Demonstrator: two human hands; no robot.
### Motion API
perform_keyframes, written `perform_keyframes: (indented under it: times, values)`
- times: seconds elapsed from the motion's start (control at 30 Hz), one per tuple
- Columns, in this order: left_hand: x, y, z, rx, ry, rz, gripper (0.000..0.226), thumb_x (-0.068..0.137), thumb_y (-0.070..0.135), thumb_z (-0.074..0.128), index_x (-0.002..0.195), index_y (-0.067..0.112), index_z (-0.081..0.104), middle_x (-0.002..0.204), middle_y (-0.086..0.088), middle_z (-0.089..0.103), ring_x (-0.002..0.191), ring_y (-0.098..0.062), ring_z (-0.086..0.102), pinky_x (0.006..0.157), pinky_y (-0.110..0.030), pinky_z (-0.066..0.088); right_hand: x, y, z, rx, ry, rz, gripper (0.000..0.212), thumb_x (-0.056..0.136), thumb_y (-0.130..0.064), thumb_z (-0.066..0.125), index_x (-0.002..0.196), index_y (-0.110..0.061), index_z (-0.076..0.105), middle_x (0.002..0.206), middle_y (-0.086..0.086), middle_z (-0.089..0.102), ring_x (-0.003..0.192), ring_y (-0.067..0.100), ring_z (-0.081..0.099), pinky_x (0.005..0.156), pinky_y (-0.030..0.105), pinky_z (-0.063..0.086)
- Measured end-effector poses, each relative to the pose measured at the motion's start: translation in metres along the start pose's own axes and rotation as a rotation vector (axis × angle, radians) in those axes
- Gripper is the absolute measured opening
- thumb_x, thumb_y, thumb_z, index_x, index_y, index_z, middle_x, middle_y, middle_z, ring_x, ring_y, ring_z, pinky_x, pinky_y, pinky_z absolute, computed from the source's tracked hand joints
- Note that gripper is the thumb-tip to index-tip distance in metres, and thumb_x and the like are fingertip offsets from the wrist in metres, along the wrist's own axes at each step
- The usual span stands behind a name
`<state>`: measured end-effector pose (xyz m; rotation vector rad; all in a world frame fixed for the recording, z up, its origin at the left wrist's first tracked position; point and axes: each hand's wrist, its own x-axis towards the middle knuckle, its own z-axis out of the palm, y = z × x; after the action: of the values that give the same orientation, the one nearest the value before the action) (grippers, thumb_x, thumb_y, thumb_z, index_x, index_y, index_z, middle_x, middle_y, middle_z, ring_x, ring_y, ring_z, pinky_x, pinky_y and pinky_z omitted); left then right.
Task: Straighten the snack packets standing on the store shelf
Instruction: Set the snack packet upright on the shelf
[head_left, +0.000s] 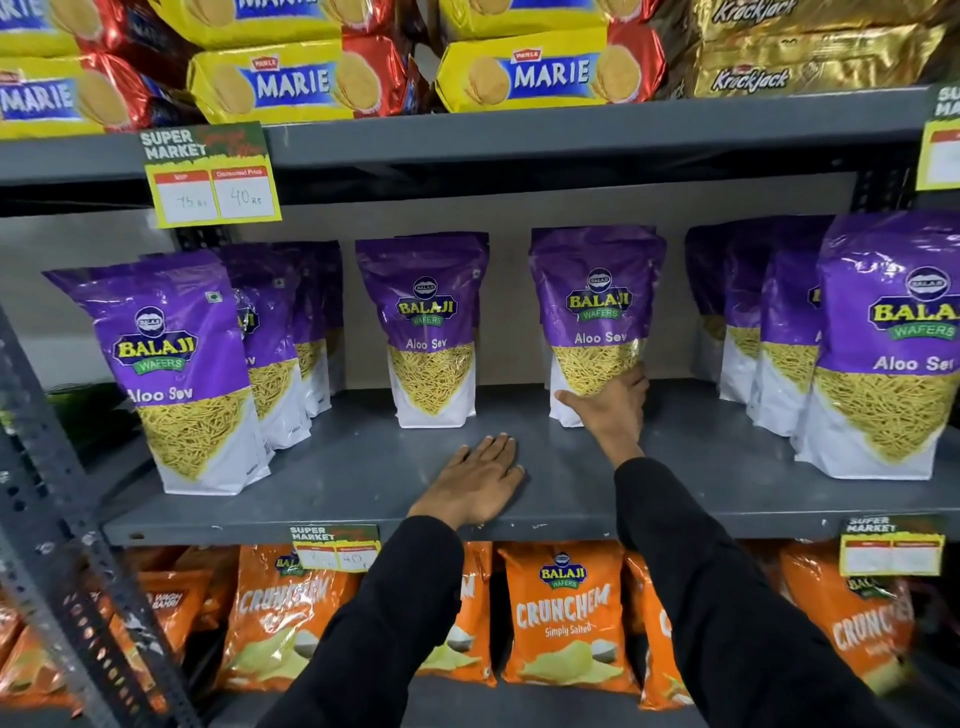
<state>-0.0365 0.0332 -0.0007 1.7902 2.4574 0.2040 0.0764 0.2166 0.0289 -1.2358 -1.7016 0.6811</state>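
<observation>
Purple Balaji Aloo Sev packets stand in rows on the grey middle shelf (311, 478). My right hand (610, 410) grips the bottom of the packet right of centre (597, 312), which stands upright. A lone packet (428, 332) stands just left of it, further back on the shelf. My left hand (480, 480) lies flat, palm down, on the bare shelf near the front edge, holding nothing. A row of packets at the left (171, 364) leans slightly left; another row stands at the right (893, 353).
Marie and Krackjack biscuit packs (291, 83) fill the shelf above. Orange Crunchem bags (563, 613) stand on the shelf below. Price tags (213, 176) hang from the shelf edges. A grey perforated upright (67, 519) runs down the left.
</observation>
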Motion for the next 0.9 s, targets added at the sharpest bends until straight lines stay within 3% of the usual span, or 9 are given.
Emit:
perform_keyframes:
  times: [0.27,0.63,0.9]
  values:
    - [0.0,0.001,-0.002,0.0,-0.009,-0.016,0.064,0.109,0.045,0.015,0.167,0.02,0.003,0.175,0.004,-0.003,0.163,-0.013,-0.002,0.132,-0.038,0.0,-0.023,0.007,-0.018,-0.005,-0.017,-0.041,0.123,0.059,-0.046,0.096,0.148,0.001,0.026,0.142,0.023,0.042,0.133,0.039,0.047,0.102,0.048,0.05]
    - [-0.001,0.003,-0.003,0.018,-0.035,-0.037,0.064,0.109,0.044,0.014,0.167,0.019,0.002,0.175,0.002,-0.003,0.163,-0.015,-0.002,0.132,-0.039,-0.001,-0.065,0.022,-0.048,0.053,0.011,-0.102,0.132,0.057,-0.05,0.096,0.154,-0.003,0.018,0.144,0.02,0.041,0.132,0.038,0.047,0.098,0.046,0.05]
    - [-0.008,0.009,-0.006,0.036,-0.043,-0.041,0.064,0.11,0.043,0.015,0.167,0.017,0.003,0.175,0.0,-0.001,0.163,-0.017,0.0,0.132,-0.041,0.001,-0.087,0.031,-0.066,0.074,0.037,-0.098,0.134,0.059,-0.05,0.095,0.157,-0.007,0.013,0.15,0.018,0.035,0.138,0.036,0.042,0.104,0.049,0.05]
